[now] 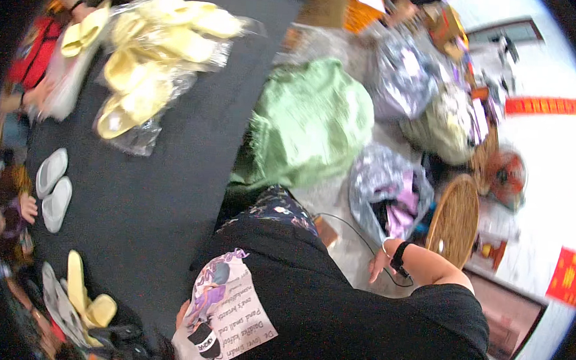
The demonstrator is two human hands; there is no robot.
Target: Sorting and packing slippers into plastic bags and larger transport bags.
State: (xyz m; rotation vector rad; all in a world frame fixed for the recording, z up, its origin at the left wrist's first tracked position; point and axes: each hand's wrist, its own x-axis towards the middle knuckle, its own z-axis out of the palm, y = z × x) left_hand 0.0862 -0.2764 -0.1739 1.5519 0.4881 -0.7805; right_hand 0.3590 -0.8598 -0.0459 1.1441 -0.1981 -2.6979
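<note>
My right hand (380, 263), with a bracelet and a dark watch at the wrist, hangs low at my right side with nothing in it. Its fingers point down near a thin dark cable (354, 231). Of my left hand (182, 312) only a sliver of skin shows beside the print on my black shirt; its fingers are hidden. On the black tabletop (168, 205) to my left lie several pale yellow slippers (135, 98) in clear plastic bags. A pair of white slippers (55, 195) sits near the far edge. Closer by are loose yellow slippers (80, 289) and grey ones (56, 298).
Across the table, one person's hands (41, 92) hold a clear bag and a yellow slipper; another hand (28, 209) rests nearby. A green sack (315, 119) stands beside the table. Beyond are plastic bags (390, 186), a round wicker tray (456, 220) and a red fan (506, 177).
</note>
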